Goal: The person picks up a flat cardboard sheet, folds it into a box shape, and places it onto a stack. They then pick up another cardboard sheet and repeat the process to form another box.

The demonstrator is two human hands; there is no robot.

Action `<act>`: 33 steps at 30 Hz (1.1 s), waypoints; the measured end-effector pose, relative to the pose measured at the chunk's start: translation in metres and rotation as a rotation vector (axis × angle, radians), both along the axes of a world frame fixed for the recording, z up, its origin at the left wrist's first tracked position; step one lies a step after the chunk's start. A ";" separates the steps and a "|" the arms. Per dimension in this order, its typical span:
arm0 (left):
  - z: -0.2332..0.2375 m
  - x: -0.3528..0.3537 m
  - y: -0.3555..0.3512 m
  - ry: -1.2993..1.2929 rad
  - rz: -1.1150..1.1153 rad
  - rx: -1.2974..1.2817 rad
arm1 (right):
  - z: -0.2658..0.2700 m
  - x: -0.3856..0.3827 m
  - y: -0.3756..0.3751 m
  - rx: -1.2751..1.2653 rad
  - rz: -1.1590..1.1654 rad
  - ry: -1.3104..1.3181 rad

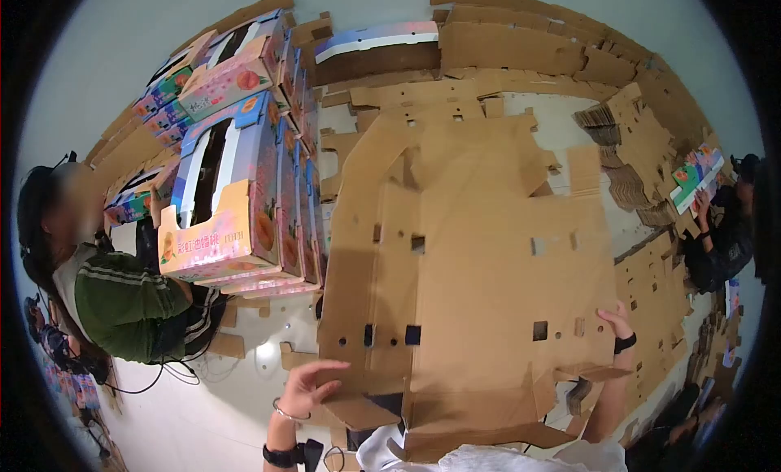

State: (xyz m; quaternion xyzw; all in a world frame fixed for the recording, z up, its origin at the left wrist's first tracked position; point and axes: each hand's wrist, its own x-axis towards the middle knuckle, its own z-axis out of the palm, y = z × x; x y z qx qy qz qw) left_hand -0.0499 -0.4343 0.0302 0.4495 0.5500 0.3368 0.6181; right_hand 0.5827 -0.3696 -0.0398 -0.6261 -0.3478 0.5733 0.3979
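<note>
A large flat die-cut cardboard sheet [488,285] with folds, square slots and small round holes lies in front of me. My left hand [309,387] is at its lower left, fingers stretched toward the sheet's edge and thumb apart, holding nothing. At the right edge, my right hand [616,319] rests with its fingers spread against the sheet, some of them partly hidden. Between my arms, the near cardboard flap [472,427] is bent up close to my body.
Stacked printed fruit boxes [220,187] stand to the left, beside a person in a green jacket [126,305]. Bundled cardboard [618,159] lies to the right. Another person [720,248] there holds a printed carton [695,179]. Cardboard pieces line the back wall.
</note>
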 end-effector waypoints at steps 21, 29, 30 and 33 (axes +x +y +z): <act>-0.007 0.041 0.094 0.247 0.040 0.381 | -0.294 -0.325 0.272 -0.254 -0.266 0.699; -0.070 0.023 0.053 0.123 0.121 -0.004 | -0.260 -0.332 0.269 -0.189 -0.206 0.759; -0.070 0.024 0.055 0.129 0.113 -0.011 | -0.268 -0.331 0.268 -0.194 -0.216 0.765; -0.069 0.030 0.059 0.119 0.130 -0.021 | -0.279 -0.331 0.269 -0.218 -0.189 0.736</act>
